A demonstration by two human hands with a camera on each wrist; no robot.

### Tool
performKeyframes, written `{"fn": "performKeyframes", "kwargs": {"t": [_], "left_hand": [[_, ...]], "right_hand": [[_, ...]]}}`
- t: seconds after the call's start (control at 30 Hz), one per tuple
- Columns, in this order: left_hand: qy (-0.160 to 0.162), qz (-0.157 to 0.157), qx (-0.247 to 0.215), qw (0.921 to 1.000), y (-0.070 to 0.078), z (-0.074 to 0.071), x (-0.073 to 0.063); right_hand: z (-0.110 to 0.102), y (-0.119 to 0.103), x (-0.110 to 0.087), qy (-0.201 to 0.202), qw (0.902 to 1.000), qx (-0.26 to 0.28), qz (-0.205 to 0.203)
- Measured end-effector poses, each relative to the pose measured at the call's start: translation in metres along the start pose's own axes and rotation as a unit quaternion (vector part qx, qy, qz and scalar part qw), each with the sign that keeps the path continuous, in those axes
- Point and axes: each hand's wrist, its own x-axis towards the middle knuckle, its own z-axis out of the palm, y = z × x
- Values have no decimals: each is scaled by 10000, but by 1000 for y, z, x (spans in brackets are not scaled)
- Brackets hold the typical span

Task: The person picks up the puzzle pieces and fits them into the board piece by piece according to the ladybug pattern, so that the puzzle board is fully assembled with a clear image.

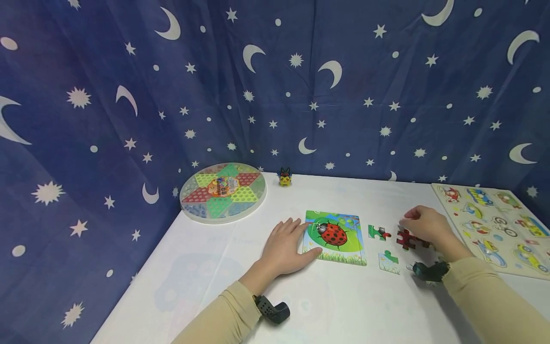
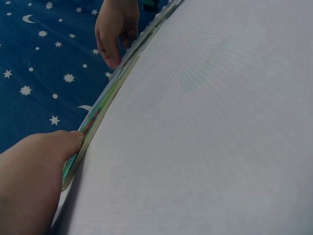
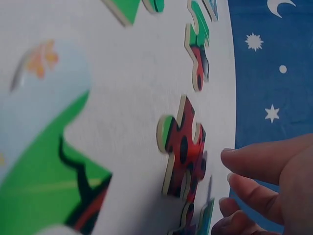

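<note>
My left hand (image 1: 281, 248) rests at the left side of a square ladybug puzzle board (image 1: 353, 220), its thumb lying over the lower edge. In the left wrist view that thumb touches the side of the board (image 2: 100, 117). Over loose jigsaw pieces to the right, my right hand (image 1: 427, 227) hovers with bent fingers. The right wrist view shows nothing between its thumb and fingertips, close beside a red, black-spotted piece (image 3: 185, 152). A green-and-red piece (image 1: 379, 232) and a green-and-white grass piece (image 1: 388, 263) lie between board and right hand.
A round star-patterned marble game board (image 1: 223, 196) lies at the back left. Near the back edge stands a small yellow-and-dark toy (image 1: 285, 177). A wooden vehicle puzzle (image 1: 500, 227) lies at the far right. Behind the table hangs a blue curtain (image 1: 275, 95).
</note>
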Motion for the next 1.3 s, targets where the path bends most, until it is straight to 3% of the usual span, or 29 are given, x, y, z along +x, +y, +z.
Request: {"fn": "performKeyframes", "kwargs": {"t": [0.57, 0.97, 1.3], "left_hand": [[-30, 14, -12, 10000, -1, 0, -1], [-26, 13, 11, 10000, -1, 0, 1], [-20, 9, 0, 10000, -2, 1, 2]], "right_hand": [[-11, 30, 8, 141, 9974, -512, 479], [-20, 23, 5, -114, 9955, -332, 874], [-19, 19, 5, -9, 9965, -417, 724]]}}
